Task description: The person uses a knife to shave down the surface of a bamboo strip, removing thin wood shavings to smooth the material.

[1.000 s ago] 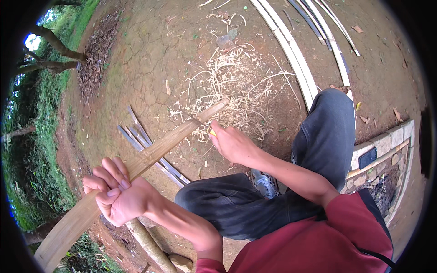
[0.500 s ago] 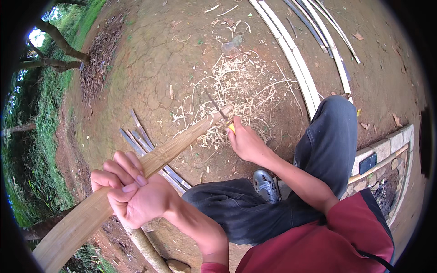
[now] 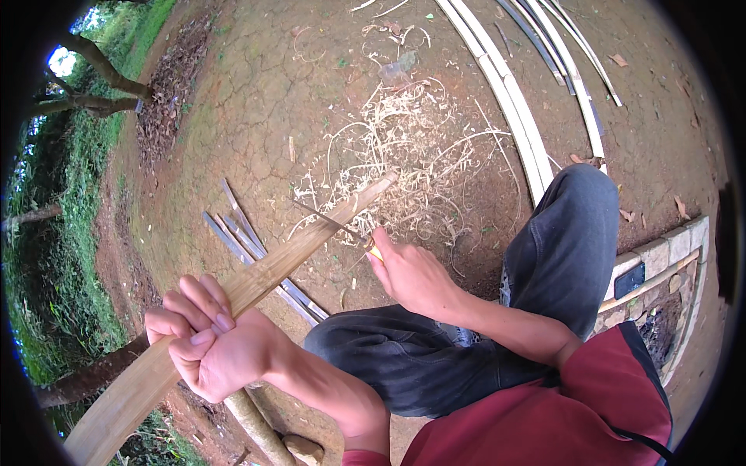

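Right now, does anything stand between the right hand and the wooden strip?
Only the knife in the right hand, whose blade lies across the wooden strip in this view; nothing else visible stands between them.

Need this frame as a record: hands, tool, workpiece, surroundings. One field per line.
left hand: fingers curled around wooden strip
right hand: closed on yellow handle of knife
knife blade: crosses strip nearer its far end; contact unclear
strip pose: slants from lower left toward picture centre
ground ahead: heap of curled pale shavings
ground left: dark narrow strips, partly behind the wooden strip
ground upper right: long pale strips
far right: dark phone-like slab at stone edging
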A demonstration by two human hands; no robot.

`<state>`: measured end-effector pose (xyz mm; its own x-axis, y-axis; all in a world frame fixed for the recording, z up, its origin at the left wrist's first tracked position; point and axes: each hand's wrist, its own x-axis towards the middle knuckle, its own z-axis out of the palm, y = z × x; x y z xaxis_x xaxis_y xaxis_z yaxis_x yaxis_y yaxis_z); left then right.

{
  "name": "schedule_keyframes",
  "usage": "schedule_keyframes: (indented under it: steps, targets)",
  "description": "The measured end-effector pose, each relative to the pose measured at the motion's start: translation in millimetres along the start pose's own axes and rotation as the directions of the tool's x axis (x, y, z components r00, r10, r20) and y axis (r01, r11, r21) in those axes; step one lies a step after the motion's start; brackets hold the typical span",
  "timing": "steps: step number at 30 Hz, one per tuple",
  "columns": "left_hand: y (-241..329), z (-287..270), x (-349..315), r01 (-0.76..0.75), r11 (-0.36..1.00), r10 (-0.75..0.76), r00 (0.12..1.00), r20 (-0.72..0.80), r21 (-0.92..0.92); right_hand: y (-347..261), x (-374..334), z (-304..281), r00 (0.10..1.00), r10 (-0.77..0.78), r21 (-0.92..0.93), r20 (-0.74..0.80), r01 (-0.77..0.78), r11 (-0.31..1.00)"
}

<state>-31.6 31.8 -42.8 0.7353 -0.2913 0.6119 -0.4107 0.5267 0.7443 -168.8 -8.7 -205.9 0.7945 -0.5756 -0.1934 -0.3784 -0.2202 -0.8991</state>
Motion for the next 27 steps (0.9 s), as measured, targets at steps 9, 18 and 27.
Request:
schedule_keyframes:
  steps: [9, 18, 27]
  targets:
    - [-1.5, 12.1, 4.9, 0.008, 0.995, 0.009, 0.985, -0.172, 0.097, 14.3, 17.7, 7.1, 1.000, 0.015, -0.001, -0.005, -0.015, 1.000]
    - [-1.8, 20.0, -1.9, -0.015, 0.991, 0.034, 0.989, -0.141, 0.132, 29.5, 27.8, 5.7, 0.999, -0.001, 0.022, -0.038, 0.001, 1.000]
    - [0.0, 18.8, -4.1, 0.000, 0.996, 0.006, 0.997, -0.080, 0.084, 84.4, 48.4, 38.1, 0.959, 0.281, 0.016, -0.020, -0.281, 0.960]
